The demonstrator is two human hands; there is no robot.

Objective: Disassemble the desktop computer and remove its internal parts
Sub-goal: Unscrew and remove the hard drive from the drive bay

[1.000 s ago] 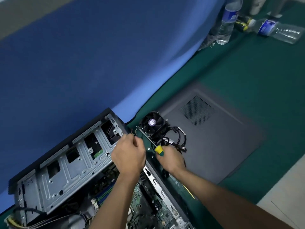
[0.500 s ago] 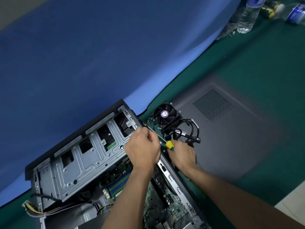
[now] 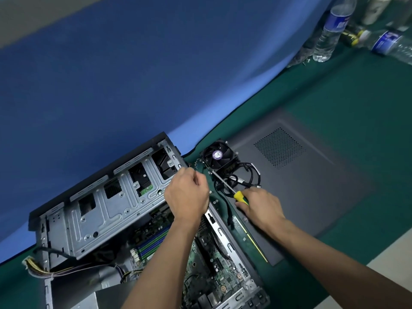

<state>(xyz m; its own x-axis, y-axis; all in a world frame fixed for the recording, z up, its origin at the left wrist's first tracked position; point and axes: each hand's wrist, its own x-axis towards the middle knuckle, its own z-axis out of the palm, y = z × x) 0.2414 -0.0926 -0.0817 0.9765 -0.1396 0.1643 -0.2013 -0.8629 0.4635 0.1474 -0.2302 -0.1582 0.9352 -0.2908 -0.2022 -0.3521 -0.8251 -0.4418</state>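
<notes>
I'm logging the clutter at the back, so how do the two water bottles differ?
The near bottle stands upright by the blue backdrop; the far bottle lies on its side on the green mat, farther right. Both are clear plastic with blue labels.

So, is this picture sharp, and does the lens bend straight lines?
Head view: the lens bends lines, the blue backdrop edge curves like an arc; the computer case and fan look fairly sharp; the bottles at the top right corner are soft and stretched; light is even, with no strong glare.
</notes>
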